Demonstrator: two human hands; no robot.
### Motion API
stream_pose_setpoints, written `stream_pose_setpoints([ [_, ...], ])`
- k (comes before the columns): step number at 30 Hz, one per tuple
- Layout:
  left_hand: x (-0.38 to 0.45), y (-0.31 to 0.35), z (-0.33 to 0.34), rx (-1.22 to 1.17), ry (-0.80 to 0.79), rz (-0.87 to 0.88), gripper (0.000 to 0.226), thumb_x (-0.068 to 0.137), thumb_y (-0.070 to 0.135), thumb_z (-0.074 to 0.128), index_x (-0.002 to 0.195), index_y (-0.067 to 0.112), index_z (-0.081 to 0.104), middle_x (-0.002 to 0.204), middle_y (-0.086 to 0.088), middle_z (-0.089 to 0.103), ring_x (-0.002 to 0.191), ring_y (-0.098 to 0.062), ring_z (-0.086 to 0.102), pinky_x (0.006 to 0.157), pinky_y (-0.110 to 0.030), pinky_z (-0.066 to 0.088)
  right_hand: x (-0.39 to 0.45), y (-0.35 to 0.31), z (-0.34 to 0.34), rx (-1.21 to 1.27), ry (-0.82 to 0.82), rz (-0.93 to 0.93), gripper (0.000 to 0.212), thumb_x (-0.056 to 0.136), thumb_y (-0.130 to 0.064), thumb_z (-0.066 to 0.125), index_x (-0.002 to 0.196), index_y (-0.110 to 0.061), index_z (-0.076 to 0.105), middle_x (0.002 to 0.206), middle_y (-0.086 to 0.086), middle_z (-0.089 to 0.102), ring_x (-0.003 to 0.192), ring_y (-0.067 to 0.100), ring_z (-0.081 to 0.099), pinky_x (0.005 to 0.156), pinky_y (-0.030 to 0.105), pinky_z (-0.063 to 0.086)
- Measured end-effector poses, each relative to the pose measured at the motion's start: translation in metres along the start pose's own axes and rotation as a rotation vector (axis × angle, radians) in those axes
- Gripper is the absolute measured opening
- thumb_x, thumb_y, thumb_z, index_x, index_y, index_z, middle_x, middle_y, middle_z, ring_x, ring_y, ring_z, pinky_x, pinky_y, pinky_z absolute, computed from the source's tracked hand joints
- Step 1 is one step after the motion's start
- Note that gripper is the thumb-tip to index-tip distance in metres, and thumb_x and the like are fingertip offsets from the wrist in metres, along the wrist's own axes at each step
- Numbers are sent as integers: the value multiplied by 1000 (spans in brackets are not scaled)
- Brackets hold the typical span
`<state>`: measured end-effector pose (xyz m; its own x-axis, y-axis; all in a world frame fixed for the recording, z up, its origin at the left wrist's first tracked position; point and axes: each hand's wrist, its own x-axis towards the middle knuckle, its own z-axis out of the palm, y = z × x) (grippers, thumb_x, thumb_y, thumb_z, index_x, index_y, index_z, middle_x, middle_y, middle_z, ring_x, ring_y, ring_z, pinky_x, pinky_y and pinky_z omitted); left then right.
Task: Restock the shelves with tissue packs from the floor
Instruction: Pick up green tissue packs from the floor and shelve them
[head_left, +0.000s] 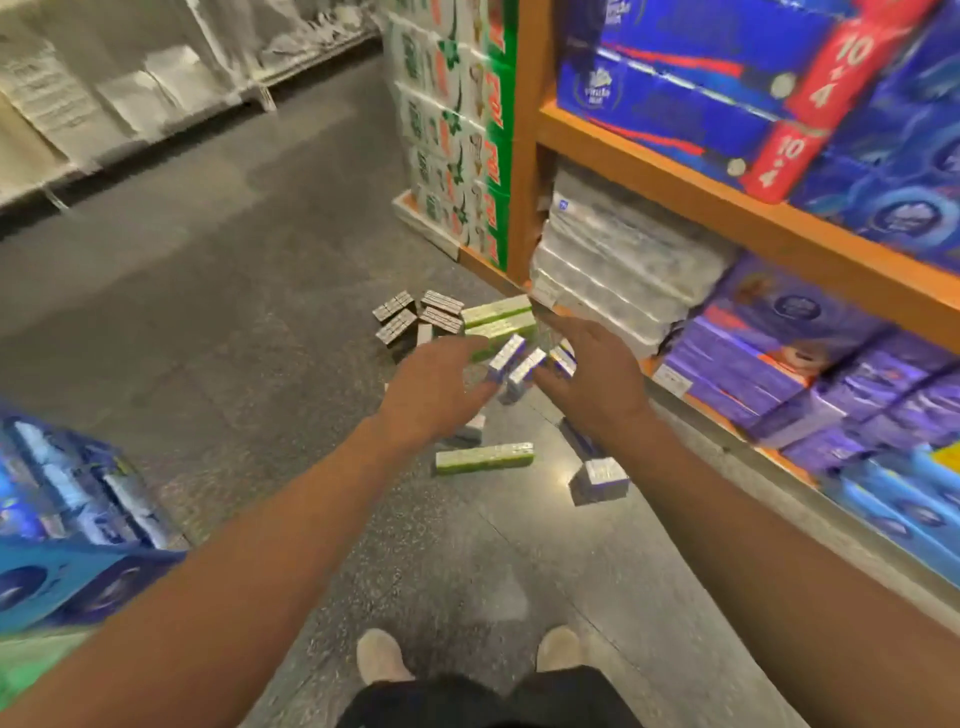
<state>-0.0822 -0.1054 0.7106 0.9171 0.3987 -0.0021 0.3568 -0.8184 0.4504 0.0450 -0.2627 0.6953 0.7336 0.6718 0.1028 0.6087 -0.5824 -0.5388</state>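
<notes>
Now both hands, left (434, 387) & right (589, 371), are reaching w/ fingers released, gripping nothing. Packs (483, 457) are lying all over the floor (260, 322). Restocking's barely starting, I reckon.

i see tissue packs on the dark speckled floor (260, 322), near the foot of the orange shelves (727, 202). grey patterned packs (418, 316) sit clustered at the far end, w/ two long green packs (498, 318) stacked just beside them. blue-white small packs (522, 366) lie tilted in a loose bunch in the middle. nearer me, one green pack (484, 458) lies flat by itself, and a silvery small block (601, 478) sits apart to its right. pic is blurred, so print can't be read.
</notes>
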Motion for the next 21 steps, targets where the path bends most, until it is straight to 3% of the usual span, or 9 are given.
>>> stream_pose_setpoints([
  [5,12,0,63,-59,-74,-115,64,84,44,69,140,23,48,125,-3,63,113,-21,60,94,-35,48,-6,64,22,-33,-126,125,65,82,-44,69,139,-20,49,135,7,56,122,27,51,99,36,40],
  [12,59,-69,141,-50,-207,-183,66,83,50,68,141,26,45,129,-2,60,117,-22,56,95,-36,45,27,99,120,-69,-299,221,70,82,-45,70,142,-19,44,136,7,55,123,27,51,100,42,45],
  [17,115,-155,232,-41,-310,-196,66,83,50,69,138,21,47,124,-4,61,114,-24,56,95,-36,43,69,136,230,-103,-382,308,70,80,-41,72,141,-20,45,138,5,53,128,26,47,104,41,41],
  [21,143,-244,340,7,-407,-224,60,82,47,68,134,22,51,125,-6,61,116,-27,56,94,-38,44,92,190,361,-128,-452,330,64,80,-38,71,138,-22,47,132,6,55,121,28,50,97,42,46],
])
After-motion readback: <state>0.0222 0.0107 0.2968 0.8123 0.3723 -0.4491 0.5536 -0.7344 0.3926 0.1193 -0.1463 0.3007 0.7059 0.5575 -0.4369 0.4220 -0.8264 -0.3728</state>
